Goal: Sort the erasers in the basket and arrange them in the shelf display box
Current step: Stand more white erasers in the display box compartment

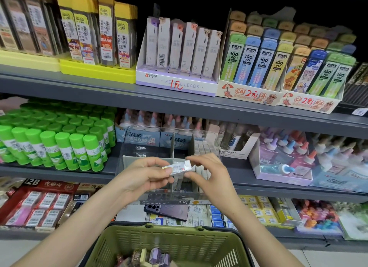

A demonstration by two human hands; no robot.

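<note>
A white wrapped eraser [178, 167] is held between both hands in front of the clear display box [131, 145] on the middle shelf. My left hand [143, 177] pinches its left end, and my right hand [207, 171] pinches its right end. The box has grey dividers; white erasers [203, 149] stand in rows in its right compartment, while the left compartment looks bare. Below, the green basket [123, 244] holds several small erasers [153, 256] in purple, cream and brown wrappers.
Green glue sticks [59, 143] stand left of the box, and glue bottles [282, 167] sit to its right. A dark phone [167, 211] lies on packs on the lower shelf. Pencil lead boxes [179, 53] fill the top shelf.
</note>
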